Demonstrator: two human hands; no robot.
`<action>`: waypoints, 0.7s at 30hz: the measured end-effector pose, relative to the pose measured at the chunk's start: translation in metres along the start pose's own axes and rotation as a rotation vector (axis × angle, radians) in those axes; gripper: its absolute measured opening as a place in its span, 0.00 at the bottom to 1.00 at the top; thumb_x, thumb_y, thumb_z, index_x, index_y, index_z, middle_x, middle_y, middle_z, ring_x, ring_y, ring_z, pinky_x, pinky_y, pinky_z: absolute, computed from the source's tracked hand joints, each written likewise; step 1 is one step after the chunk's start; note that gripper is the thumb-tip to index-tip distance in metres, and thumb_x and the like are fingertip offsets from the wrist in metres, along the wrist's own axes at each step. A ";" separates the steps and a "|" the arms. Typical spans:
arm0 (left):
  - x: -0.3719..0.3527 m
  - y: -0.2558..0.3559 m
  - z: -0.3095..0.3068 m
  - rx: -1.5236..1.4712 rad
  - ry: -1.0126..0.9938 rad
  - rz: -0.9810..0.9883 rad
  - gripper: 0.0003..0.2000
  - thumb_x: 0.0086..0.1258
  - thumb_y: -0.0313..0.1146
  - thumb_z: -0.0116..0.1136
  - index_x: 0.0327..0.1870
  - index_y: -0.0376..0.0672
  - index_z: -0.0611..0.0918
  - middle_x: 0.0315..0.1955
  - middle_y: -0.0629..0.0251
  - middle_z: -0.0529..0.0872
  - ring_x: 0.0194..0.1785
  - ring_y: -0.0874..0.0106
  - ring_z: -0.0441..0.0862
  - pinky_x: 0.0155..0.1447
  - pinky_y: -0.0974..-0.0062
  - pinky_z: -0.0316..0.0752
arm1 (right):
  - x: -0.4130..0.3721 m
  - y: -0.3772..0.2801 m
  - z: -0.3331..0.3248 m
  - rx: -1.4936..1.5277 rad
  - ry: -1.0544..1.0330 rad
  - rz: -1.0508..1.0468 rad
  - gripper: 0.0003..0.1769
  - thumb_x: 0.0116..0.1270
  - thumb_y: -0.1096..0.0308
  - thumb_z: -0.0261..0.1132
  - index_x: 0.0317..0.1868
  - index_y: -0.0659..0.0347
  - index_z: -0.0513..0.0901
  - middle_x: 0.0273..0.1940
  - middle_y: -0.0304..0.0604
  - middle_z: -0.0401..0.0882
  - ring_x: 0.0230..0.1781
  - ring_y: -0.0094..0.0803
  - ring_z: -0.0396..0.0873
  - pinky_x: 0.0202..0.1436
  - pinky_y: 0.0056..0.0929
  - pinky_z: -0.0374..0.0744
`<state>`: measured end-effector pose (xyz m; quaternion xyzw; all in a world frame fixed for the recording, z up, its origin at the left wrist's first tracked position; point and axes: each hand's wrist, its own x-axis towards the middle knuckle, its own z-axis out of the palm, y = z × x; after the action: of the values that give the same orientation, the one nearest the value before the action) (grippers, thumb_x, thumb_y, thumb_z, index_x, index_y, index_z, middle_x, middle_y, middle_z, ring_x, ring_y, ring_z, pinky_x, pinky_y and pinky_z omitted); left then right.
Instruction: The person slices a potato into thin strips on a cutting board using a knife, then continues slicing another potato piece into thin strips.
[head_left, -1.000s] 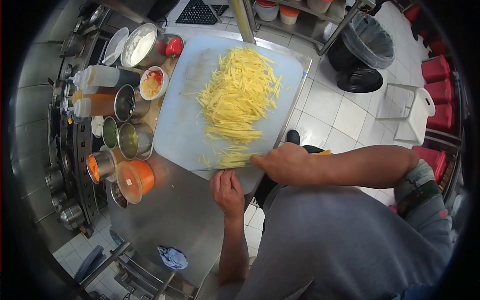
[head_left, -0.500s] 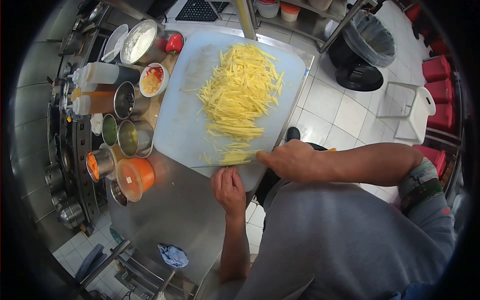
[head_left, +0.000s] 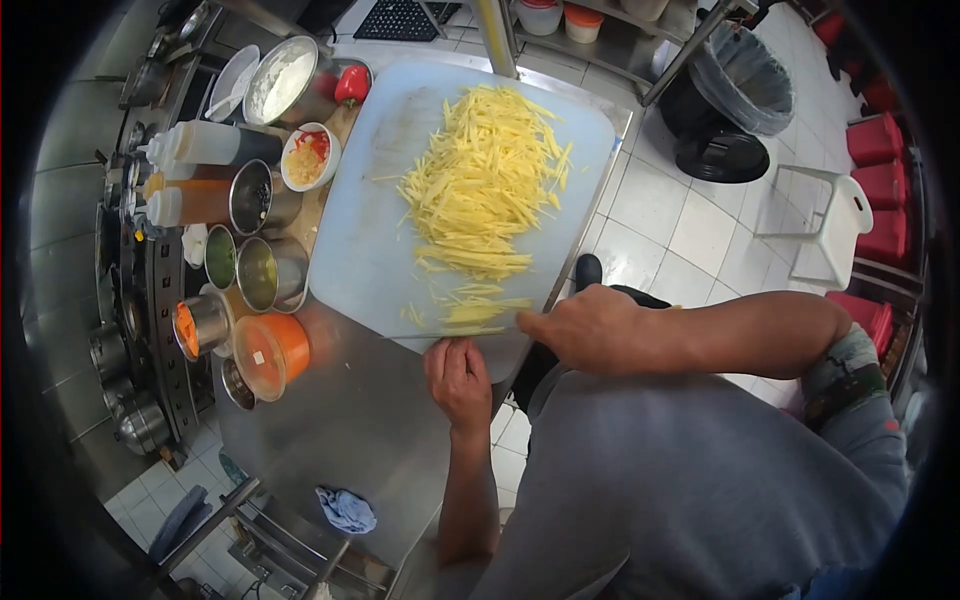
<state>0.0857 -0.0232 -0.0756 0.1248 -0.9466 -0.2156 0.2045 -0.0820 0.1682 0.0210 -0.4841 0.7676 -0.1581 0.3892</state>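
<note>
My right hand [head_left: 590, 326] is closed round the handle of a knife [head_left: 488, 336]. Its thin blade, seen nearly edge-on, lies across the near edge of a pale blue cutting board [head_left: 355, 240]. Just on my side of the blade, my left hand [head_left: 460, 382] has its fingers bunched together against it; whatever they press on is hidden beneath them. Past the blade lie a few freshly cut yellow strips [head_left: 472, 312], apparently potato. A large heap of the same yellow strips [head_left: 485, 180] covers the middle of the board.
Left of the board stand squeeze bottles [head_left: 190, 207], a bowl of chopped garlic and red pepper [head_left: 308, 158], metal pots [head_left: 262, 275], an orange-filled tub [head_left: 285, 350] and a red bell pepper [head_left: 352, 86]. A blue cloth [head_left: 346, 510] lies on the steel table [head_left: 320, 440].
My right hand has shifted slightly toward me with the knife, and the blade sits a little nearer my left fingers. The view has moved very slightly; the heap looks the same.
</note>
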 end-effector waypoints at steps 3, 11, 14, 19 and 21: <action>0.001 0.001 0.001 0.004 0.011 -0.001 0.07 0.67 0.20 0.68 0.45 0.37 0.88 0.44 0.55 0.87 0.48 0.52 0.85 0.53 0.56 0.82 | 0.009 0.011 0.013 0.018 0.005 0.012 0.14 0.72 0.71 0.61 0.55 0.65 0.74 0.30 0.53 0.87 0.32 0.52 0.90 0.34 0.48 0.86; 0.003 0.000 0.000 0.014 0.033 0.030 0.07 0.66 0.19 0.68 0.44 0.37 0.87 0.44 0.55 0.87 0.48 0.52 0.84 0.52 0.56 0.81 | 0.005 0.006 0.010 0.047 0.013 -0.008 0.13 0.71 0.72 0.61 0.54 0.66 0.76 0.34 0.56 0.88 0.36 0.52 0.91 0.36 0.48 0.86; 0.005 0.000 0.000 -0.002 0.009 0.026 0.07 0.66 0.19 0.67 0.43 0.37 0.87 0.44 0.55 0.87 0.47 0.52 0.85 0.53 0.57 0.81 | 0.011 0.012 0.010 0.088 0.015 0.003 0.13 0.71 0.73 0.61 0.53 0.66 0.77 0.35 0.57 0.88 0.38 0.54 0.90 0.39 0.50 0.85; 0.047 0.003 0.008 -0.040 -0.037 0.002 0.05 0.68 0.22 0.67 0.44 0.37 0.87 0.44 0.53 0.87 0.48 0.52 0.85 0.55 0.57 0.81 | 0.031 0.035 -0.018 0.060 0.132 0.040 0.13 0.70 0.73 0.60 0.54 0.64 0.79 0.36 0.60 0.88 0.40 0.59 0.88 0.45 0.55 0.84; 0.077 0.005 0.018 -0.051 -0.016 0.015 0.06 0.70 0.23 0.66 0.45 0.37 0.87 0.44 0.52 0.87 0.49 0.52 0.85 0.56 0.57 0.81 | 0.042 0.046 -0.031 -0.005 0.164 0.063 0.14 0.70 0.72 0.59 0.54 0.62 0.79 0.35 0.60 0.88 0.41 0.60 0.88 0.47 0.56 0.83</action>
<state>0.0092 -0.0372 -0.0625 0.1106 -0.9433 -0.2393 0.2016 -0.1430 0.1496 -0.0062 -0.4462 0.8120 -0.1833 0.3286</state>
